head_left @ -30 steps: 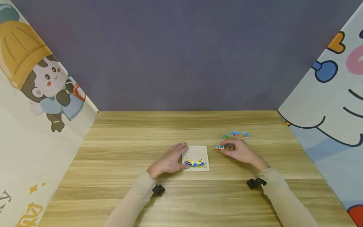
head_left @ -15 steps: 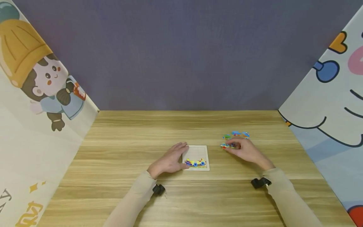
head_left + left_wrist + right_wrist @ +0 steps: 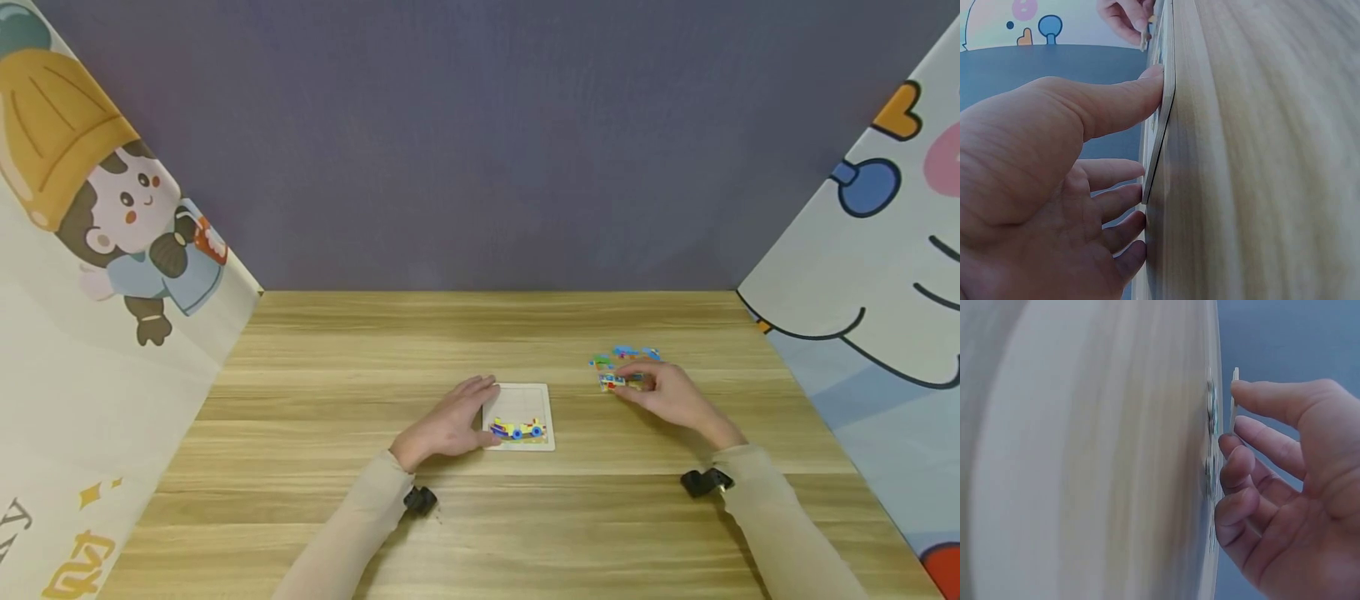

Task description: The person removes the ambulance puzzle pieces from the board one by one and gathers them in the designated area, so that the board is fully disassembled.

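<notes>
A small square puzzle board (image 3: pixel 522 401) with a pale frame lies on the table. Assembled pieces along its near side form a yellow and blue vehicle picture (image 3: pixel 517 428). My left hand (image 3: pixel 447 422) rests at the board's left side, thumb (image 3: pixel 1141 94) on the near edge and the other fingers loosely extended along the side. To the right, my right hand (image 3: pixel 667 398) pinches a thin puzzle piece (image 3: pixel 611 381) between thumb and fingers. In the right wrist view this piece (image 3: pixel 1234 400) is edge-on, apart from the pieces lying on the table.
Loose blue puzzle pieces (image 3: pixel 626 351) and a green one (image 3: pixel 601 362) lie beyond the right hand, partly hidden by it. A wood-grain table (image 3: pixel 360 358) spreads around the board. A dark panel (image 3: pixel 480 150) stands at the back, with printed walls on both sides.
My right hand has moved to the right and slightly away, carrying the puzzle piece from beside the board toward the loose pieces. The left hand and board have stayed put.
</notes>
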A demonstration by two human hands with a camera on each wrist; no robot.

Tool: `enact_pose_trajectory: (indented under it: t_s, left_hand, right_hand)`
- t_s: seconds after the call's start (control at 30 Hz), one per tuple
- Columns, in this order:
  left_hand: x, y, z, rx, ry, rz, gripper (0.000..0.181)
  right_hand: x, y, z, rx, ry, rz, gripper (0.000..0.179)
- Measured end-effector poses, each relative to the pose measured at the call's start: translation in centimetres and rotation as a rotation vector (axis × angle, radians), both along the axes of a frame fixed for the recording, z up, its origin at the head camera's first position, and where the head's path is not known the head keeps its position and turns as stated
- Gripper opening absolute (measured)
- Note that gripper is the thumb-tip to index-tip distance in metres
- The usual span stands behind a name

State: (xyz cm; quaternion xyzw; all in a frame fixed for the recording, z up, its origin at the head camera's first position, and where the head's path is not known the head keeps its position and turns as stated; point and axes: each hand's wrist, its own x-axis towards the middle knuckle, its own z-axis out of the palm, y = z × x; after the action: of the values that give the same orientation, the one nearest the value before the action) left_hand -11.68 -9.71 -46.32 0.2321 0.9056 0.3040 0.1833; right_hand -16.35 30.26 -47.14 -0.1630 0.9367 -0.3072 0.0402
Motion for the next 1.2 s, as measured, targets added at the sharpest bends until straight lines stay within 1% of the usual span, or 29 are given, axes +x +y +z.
enact_pose_trajectory:
  t_s: [0.33, 0.57, 0.73, 0.9, 0.97, 1.2]
  left_hand:
    - [0.0, 0.0, 0.0, -0.005, 0.007, -0.003, 0.084]
    - [0.0, 0.1, 0.1, -0.014, 0.009, -0.004, 0.085]
    - [-0.1, 0.1, 0.0, -0.018, 0.004, -0.002, 0.085]
    - [-0.2, 0.1, 0.1, -0.021, 0.002, -0.003, 0.085]
    - [-0.2, 0.1, 0.1, -0.021, 0.001, -0.004, 0.085]
    - [-0.1, 0.0, -0.1, -0.016, -0.002, -0.006, 0.085]
  right_hand:
    - [0.2, 1.7, 0.4, 0.024, 0.028, -0.043, 0.036]
    - [0.2, 3.2, 0.4, 0.008, -0.003, -0.061, 0.037]
    - [0.0, 4.1, 0.5, 0.014, 0.019, -0.079, 0.037]
    - [-0.4, 5.1, 0.7, 0.002, -0.006, -0.113, 0.039]
    - [-0.5, 5.5, 0.6, 0.011, -0.016, -0.116, 0.039]
    - [-0.6, 6.6, 0.3, 0.058, 0.009, -0.097, 0.039]
